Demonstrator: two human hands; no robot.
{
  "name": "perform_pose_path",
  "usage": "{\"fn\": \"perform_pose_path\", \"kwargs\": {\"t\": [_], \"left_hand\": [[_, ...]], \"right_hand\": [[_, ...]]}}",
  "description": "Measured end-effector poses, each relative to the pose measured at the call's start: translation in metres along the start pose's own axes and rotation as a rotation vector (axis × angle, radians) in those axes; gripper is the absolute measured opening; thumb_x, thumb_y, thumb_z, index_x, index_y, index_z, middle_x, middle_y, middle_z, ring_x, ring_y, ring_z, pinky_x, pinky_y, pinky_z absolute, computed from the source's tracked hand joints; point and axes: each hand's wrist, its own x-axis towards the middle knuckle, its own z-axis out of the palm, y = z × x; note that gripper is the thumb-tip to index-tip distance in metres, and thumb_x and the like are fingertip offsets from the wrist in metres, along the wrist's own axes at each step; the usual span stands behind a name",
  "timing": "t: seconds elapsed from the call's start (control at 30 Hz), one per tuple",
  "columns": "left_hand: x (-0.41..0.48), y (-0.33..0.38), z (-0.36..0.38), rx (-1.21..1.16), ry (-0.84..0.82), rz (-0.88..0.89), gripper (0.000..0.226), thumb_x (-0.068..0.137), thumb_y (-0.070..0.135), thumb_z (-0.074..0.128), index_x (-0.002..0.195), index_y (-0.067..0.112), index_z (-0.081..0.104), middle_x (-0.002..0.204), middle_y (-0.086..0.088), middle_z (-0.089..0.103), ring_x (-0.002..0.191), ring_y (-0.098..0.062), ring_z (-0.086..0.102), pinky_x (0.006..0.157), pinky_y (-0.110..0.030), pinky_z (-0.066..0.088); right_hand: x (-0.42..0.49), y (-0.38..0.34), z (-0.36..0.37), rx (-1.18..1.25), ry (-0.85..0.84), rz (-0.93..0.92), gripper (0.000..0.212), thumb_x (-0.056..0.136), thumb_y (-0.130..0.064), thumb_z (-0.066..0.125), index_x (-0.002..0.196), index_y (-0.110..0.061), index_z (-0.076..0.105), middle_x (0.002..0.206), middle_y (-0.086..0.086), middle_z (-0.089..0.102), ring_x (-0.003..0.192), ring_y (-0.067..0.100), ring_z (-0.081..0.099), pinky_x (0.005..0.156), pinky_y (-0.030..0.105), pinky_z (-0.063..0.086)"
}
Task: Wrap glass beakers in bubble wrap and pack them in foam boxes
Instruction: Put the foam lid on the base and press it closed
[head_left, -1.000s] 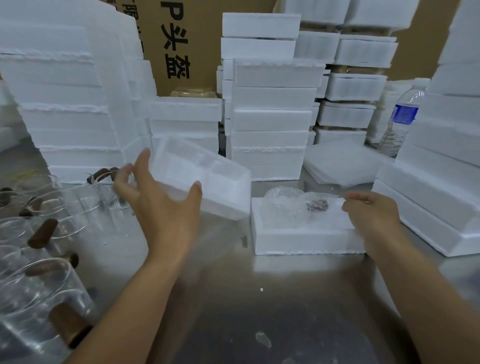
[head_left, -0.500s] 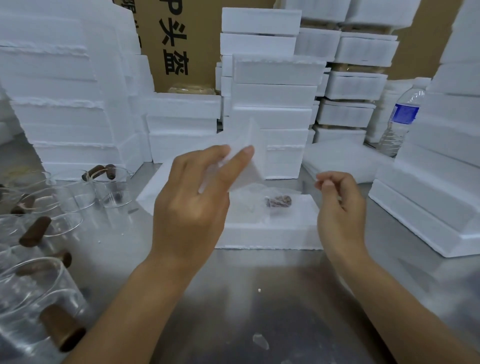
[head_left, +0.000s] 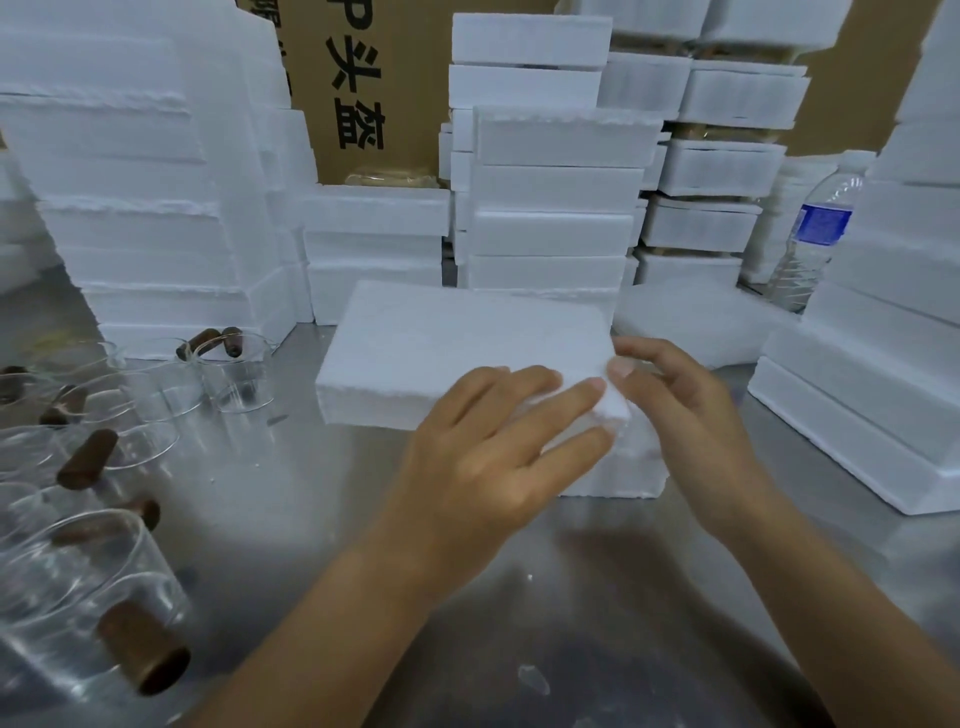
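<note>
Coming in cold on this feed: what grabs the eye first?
Both hands at centre: the left hand presses flat on a foam lid while the right hand touches its near right corner. White foam boxes stack high behind, and clear glass beakers crowd the left of the table.

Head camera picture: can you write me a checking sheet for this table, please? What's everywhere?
Surface: shiny metal table, a few white crumbs.
Job's things: foam lid lies on the foam box; unwrapped glass beakers with brown stoppers at left.
Clutter: water bottle at right; pile of white sheets behind the box.
Hands: left hand flat on the lid; right hand touches its right corner.
Cables: nothing seen.
Surroundings: stacks of foam boxes, a cardboard box behind.
</note>
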Motion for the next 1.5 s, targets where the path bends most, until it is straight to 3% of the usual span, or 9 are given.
{"fn": "perform_pose_path", "kwargs": {"t": [0.17,0.37,0.5,0.63,0.77,1.07,1.2,1.33,1.5], "left_hand": [[-0.004,-0.001,0.001,-0.113,0.051,-0.230,0.019,0.087,0.016,0.067,0.102,0.007,0.072,0.109,-0.013,0.068,0.100,-0.029,0.063,0.091,-0.038,0.046],[-0.002,-0.009,-0.009,-0.455,0.141,-1.055,0.029,0.089,0.022,0.056,0.117,0.023,0.049,0.122,0.007,0.048,0.116,-0.005,0.042,0.096,-0.004,0.027],[-0.005,-0.011,-0.002,-0.908,-0.035,-1.580,0.024,0.094,0.029,0.052,0.117,0.025,0.054,0.122,0.008,0.058,0.107,-0.005,0.054,0.088,-0.018,0.039],[-0.005,-0.010,-0.005,-1.051,-0.071,-1.448,0.021,0.094,0.029,0.051,0.110,0.038,0.060,0.108,0.020,0.066,0.106,0.000,0.059,0.091,-0.020,0.042],[-0.009,-0.011,-0.004,-0.935,-0.168,-1.264,0.024,0.096,0.035,0.048,0.105,0.058,0.050,0.120,0.020,0.059,0.112,0.005,0.052,0.094,-0.017,0.038],[-0.014,-0.014,-0.001,-0.913,-0.121,-1.242,0.031,0.081,0.059,0.031,0.105,0.052,0.050,0.111,0.030,0.058,0.106,0.021,0.048,0.083,0.005,0.033],[-0.017,-0.014,0.002,-0.871,-0.089,-1.283,0.035,0.084,0.058,0.030,0.104,0.041,0.054,0.108,0.020,0.060,0.100,0.013,0.051,0.077,0.005,0.033],[-0.020,-0.014,0.005,-0.825,-0.100,-1.301,0.031,0.092,0.049,0.032,0.105,0.030,0.052,0.104,0.011,0.058,0.093,0.003,0.051,0.074,0.002,0.033],[-0.021,-0.009,0.005,-0.794,-0.110,-1.289,0.030,0.089,0.053,0.027,0.098,0.034,0.048,0.098,0.011,0.053,0.087,0.003,0.048,0.071,0.002,0.031]], "right_hand": [[0.009,0.005,-0.012,0.055,0.110,0.078,0.016,0.077,-0.028,0.071,0.093,-0.023,0.072,0.082,-0.004,0.075,0.076,0.008,0.068,0.077,0.027,0.050],[0.022,0.017,-0.033,0.103,0.268,0.302,0.015,0.065,-0.041,0.072,0.065,-0.026,0.074,0.070,-0.009,0.067,0.076,0.013,0.060,0.078,0.031,0.045],[0.024,0.022,-0.029,0.142,0.332,0.428,0.034,0.055,-0.044,0.074,0.077,-0.020,0.065,0.078,0.000,0.068,0.079,0.018,0.061,0.083,0.035,0.047],[0.024,0.024,-0.027,0.145,0.348,0.430,0.038,0.058,-0.047,0.073,0.083,-0.020,0.065,0.087,0.002,0.069,0.086,0.020,0.063,0.091,0.037,0.047],[0.024,0.027,-0.026,0.101,0.309,0.417,0.043,0.057,-0.054,0.069,0.087,-0.022,0.066,0.094,0.001,0.068,0.089,0.018,0.062,0.087,0.034,0.046],[0.025,0.029,-0.024,0.000,0.248,0.328,0.025,0.076,-0.044,0.057,0.096,-0.034,0.069,0.107,-0.006,0.067,0.098,0.019,0.058,0.089,0.035,0.044],[0.022,0.025,-0.022,0.012,0.214,0.315,0.044,0.063,-0.047,0.054,0.104,-0.040,0.068,0.117,-0.007,0.065,0.107,0.020,0.059,0.100,0.042,0.042],[0.021,0.024,-0.023,-0.003,0.203,0.306,0.037,0.069,-0.045,0.055,0.103,-0.040,0.069,0.115,-0.008,0.066,0.105,0.017,0.060,0.101,0.042,0.043],[0.021,0.028,-0.019,0.150,0.145,0.320,0.025,0.088,-0.032,0.048,0.100,-0.034,0.070,0.113,-0.002,0.069,0.095,0.015,0.063,0.083,0.032,0.044]]}}
